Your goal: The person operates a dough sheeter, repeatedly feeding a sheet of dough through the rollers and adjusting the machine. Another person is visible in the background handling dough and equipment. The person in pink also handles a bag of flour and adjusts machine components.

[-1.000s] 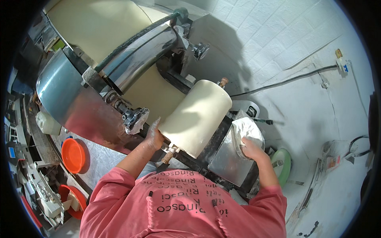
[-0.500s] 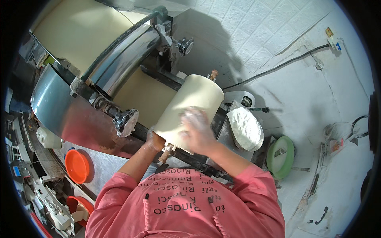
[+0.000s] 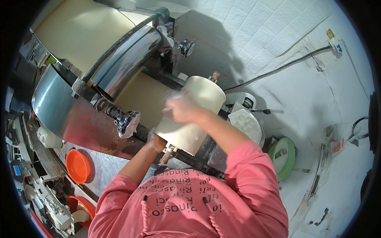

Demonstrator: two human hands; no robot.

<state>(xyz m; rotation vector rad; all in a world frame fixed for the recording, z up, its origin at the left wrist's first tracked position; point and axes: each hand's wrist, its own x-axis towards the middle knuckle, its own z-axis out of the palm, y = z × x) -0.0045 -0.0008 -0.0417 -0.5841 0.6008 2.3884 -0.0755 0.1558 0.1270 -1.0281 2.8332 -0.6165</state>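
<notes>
In the head view, the right hand has left the powder bowl of a second ago and swept across to the left side of the cream-coloured roll; it is blurred, so I cannot tell whether its fingers are closed; the left hand, apart from it, touches the roll's near left edge, its grip hidden; the roll lies tilted before the cream sheet, beside the metal roller machine.
</notes>
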